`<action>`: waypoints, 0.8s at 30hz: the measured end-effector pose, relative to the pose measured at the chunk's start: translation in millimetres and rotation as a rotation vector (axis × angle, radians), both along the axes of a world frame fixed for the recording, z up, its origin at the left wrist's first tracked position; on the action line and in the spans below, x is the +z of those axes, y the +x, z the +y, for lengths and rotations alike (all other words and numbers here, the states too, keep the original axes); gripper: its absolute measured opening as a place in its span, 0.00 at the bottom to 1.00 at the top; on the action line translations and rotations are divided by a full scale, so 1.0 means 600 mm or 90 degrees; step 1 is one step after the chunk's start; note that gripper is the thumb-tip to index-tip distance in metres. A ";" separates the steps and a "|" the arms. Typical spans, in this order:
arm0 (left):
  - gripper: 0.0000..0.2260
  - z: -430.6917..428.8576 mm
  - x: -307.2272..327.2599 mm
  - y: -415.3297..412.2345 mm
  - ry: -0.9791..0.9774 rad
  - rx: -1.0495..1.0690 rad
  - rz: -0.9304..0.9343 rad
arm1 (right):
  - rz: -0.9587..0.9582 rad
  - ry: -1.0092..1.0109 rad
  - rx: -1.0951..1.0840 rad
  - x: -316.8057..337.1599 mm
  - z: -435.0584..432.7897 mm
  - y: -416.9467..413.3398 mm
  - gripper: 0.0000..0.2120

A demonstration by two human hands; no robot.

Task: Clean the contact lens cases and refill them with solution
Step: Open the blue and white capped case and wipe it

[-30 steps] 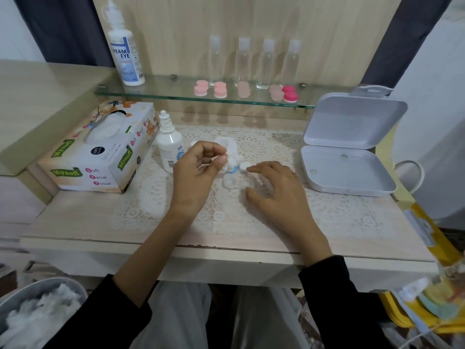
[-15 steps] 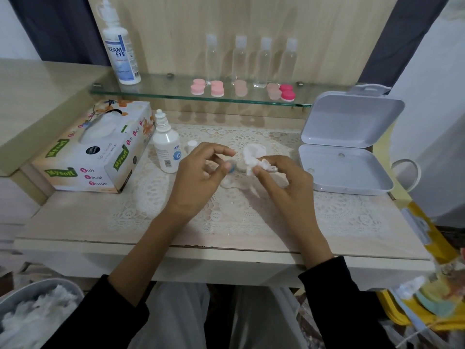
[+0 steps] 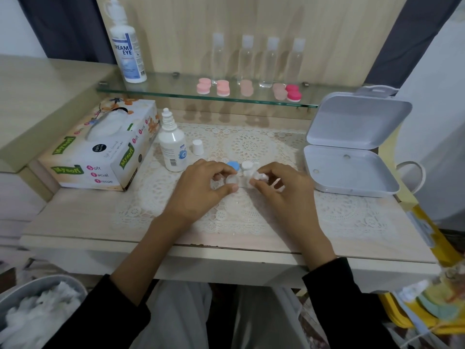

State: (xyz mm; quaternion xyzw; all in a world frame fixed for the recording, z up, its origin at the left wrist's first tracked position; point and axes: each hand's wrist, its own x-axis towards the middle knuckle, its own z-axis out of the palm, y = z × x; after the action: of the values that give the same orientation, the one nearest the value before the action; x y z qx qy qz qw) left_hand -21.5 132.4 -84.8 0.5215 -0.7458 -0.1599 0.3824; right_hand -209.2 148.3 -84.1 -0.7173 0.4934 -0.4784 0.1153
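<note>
Fingers (image 3: 219, 169) of the left hand (image 3: 201, 191) pinch one end of a clear, see-through lens case (image 3: 235, 180) over the middle of the lace mat (image 3: 251, 144). The right hand (image 3: 284, 192) pinches a white tissue wad (image 3: 259, 176) at the case's other end. A pale bench (image 3: 75, 217) carries the mat, with a bare strip along the mat's near edge. Behind the mat hangs a glass shelf (image 3: 176, 93). A tissue box (image 3: 100, 152) sits left of the mat, and an open box (image 3: 349, 170), lid raised, sits on its right edge. At the mat's left edge an uncapped solution bottle (image 3: 173, 151) stands upright, with its small cap (image 3: 198, 146) just beside it. A blue cap (image 3: 232, 165) and a white cap (image 3: 246, 165) lie on the mat just behind the case.
</note>
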 end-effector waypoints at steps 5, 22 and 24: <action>0.13 -0.001 0.000 -0.001 -0.002 0.001 0.014 | 0.142 -0.029 -0.032 -0.002 -0.001 0.010 0.05; 0.13 0.001 0.001 -0.005 -0.018 0.010 0.003 | 0.273 0.092 -0.048 0.014 -0.028 0.021 0.05; 0.13 0.001 0.001 -0.006 -0.019 0.011 -0.001 | 0.214 0.131 -0.029 0.009 -0.034 0.018 0.05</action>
State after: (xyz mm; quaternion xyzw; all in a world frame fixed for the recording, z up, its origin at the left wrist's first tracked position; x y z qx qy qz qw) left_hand -25.0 132.7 -84.4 0.5223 -0.7437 -0.1451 0.3912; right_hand -198.7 128.2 -79.0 -0.7604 0.5678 -0.3013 0.0928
